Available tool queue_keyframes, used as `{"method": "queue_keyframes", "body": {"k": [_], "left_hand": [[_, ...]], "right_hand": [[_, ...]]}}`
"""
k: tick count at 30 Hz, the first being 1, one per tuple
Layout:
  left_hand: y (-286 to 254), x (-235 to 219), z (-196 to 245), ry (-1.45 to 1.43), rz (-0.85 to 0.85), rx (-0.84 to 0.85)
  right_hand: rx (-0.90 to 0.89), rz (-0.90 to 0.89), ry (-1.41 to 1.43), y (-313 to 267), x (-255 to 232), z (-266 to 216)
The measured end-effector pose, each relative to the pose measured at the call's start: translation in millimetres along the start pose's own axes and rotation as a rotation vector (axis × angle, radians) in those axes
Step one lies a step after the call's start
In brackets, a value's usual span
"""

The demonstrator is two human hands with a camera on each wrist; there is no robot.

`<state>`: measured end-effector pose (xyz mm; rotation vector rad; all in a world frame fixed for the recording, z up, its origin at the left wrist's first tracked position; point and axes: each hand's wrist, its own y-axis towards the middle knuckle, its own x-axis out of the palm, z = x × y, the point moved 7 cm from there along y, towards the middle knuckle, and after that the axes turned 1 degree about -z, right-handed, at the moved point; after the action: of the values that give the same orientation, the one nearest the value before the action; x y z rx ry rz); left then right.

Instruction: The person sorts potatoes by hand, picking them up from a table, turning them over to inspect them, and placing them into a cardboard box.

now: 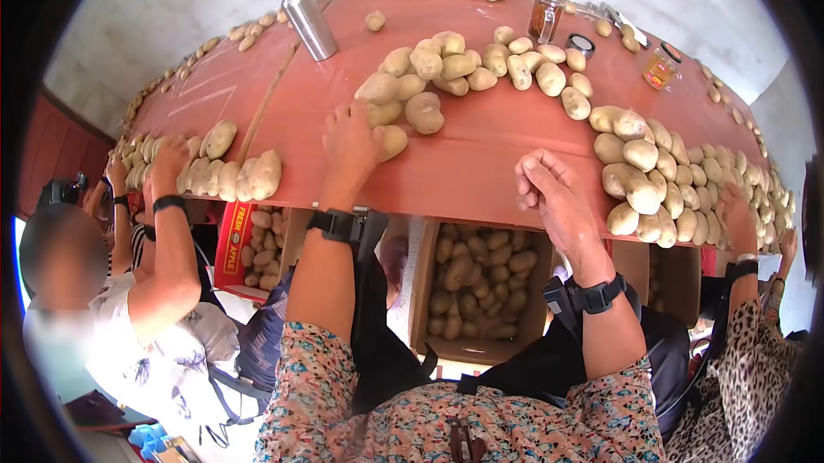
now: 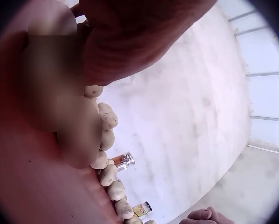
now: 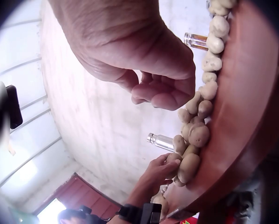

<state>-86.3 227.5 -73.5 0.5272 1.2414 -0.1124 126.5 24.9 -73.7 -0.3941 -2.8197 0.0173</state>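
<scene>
My left hand [image 1: 350,144] is at the left end of a cluster of potatoes [image 1: 427,60] on the red table. In the right wrist view, that hand [image 3: 155,175] has its thumb and fingers around a potato [image 3: 173,158]. Another potato [image 1: 392,143] lies just beside its wrist side. My right hand [image 1: 554,193] hovers over the table's front edge, its fingers loosely curled and holding nothing. In its wrist view, the curled fingers [image 3: 165,93] hang apart from the potato row. To its right is a stacked heap of potatoes [image 1: 644,175].
Below the edge stands a cardboard box [image 1: 421,291] of potatoes. A steel bottle [image 1: 307,18], a glass jar of dark liquid [image 1: 546,17] and a smaller jar [image 1: 661,66] stand farther back. People work at both sides; one hand [image 1: 170,158] touches potatoes at left.
</scene>
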Motion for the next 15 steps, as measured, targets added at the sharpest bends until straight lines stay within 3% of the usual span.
{"method": "queue_keyframes", "body": {"k": [3,5,6,7,8,9,11,12,14,15], "left_hand": [[3,6,-1,0.058,0.056,0.016],[0,-2,3,-0.219,0.252,0.126],[-6,-15,16,-0.232,0.211,0.138],[-10,-25,34,-0.629,-0.187,0.058],[-38,-4,55,-1.013,-0.632,-0.062],[-51,4,59,-1.015,-0.663,-0.077],[-92,15,105,-0.853,-1.012,0.436],[-102,18,117,-0.857,-1.024,0.432],[-142,28,152,-0.496,-1.197,0.78],[-151,40,157,-0.502,-1.203,0.779]], "right_hand": [[0.0,0.014,-0.007,-1,-3,-2],[-0.015,0.002,-0.014,-1,-6,-3],[-0.017,-0.01,-0.009,-1,-8,-3],[-0.058,0.004,-0.045,4,-7,-12],[-0.065,0.036,-0.08,-2,-12,-10],[-0.037,0.052,-0.077,-2,-16,-8],[-0.079,0.003,-0.029,0,-16,-8],[-0.068,0.01,-0.027,1,-18,-8],[-0.076,-0.008,-0.045,0,-18,-9],[-0.092,-0.011,-0.047,-2,-17,-11]]}}
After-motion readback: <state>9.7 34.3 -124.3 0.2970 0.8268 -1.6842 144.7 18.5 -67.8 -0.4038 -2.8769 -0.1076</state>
